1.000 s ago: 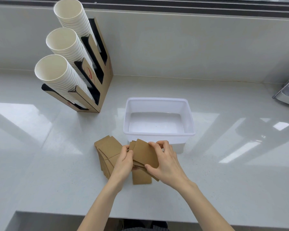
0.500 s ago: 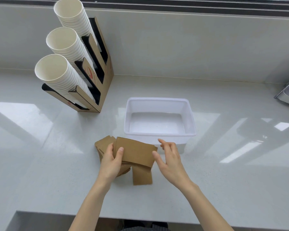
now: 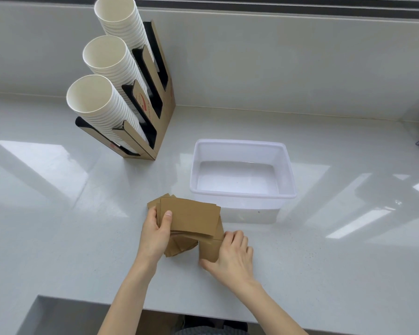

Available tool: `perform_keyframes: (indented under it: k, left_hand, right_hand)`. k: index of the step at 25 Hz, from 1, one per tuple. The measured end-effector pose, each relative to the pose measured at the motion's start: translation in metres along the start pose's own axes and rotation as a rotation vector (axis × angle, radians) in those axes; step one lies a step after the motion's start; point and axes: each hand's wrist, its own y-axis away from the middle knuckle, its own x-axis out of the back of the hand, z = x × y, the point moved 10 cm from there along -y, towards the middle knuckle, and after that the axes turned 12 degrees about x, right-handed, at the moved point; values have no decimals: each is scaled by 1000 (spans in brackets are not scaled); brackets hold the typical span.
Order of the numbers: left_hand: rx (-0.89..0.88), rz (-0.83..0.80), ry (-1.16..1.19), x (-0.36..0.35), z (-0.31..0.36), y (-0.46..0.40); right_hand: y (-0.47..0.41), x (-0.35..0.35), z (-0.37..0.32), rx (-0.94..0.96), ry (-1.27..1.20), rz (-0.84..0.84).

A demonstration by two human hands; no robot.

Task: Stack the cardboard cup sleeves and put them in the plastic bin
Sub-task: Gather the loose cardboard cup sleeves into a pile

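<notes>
Left hand point(image 3: 155, 234) fingers clamping sleeve stack point(image 3: 189, 218), right hand point(image 3: 232, 256) pinching one sleeve point(image 3: 209, 250), one bin point(image 3: 242, 198) (empty), three cup stacks point(image 3: 99, 105)

I had a single view, a wide-angle camera worn on the head, looking forward and steeply down at the white counter point(image 3: 58, 238). It sat close above the near edge, with the wall point(image 3: 276, 68) at the far side and both forearms entering from the bottom.

Plain brown sleeves point(image 3: 190, 218), translucent white bin point(image 3: 242, 197), white cups point(image 3: 99, 102)
</notes>
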Motion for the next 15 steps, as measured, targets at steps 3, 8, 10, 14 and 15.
perform_keyframes:
  k: [3, 8, 10, 14, 15]
  left_hand:
    - [3, -4, -6, -2, -1, -1]
    - [5, -2, -6, -2, -1, -3]
    - [2, 0, -7, -2, 0, -3]
    - [5, 6, -18, -2, 0, -2]
    - [6, 6, -20, -2, 0, -2]
  right_hand:
    - [-2, 3, 3, -18, 2, 12]
    - [-4, 3, 14, -81, -4, -54]
    - [-6, 3, 17, -102, -22, -74]
    - [-7, -2, 14, -109, -103, -92]
    - [-6, -3, 12, -98, -145, -88]
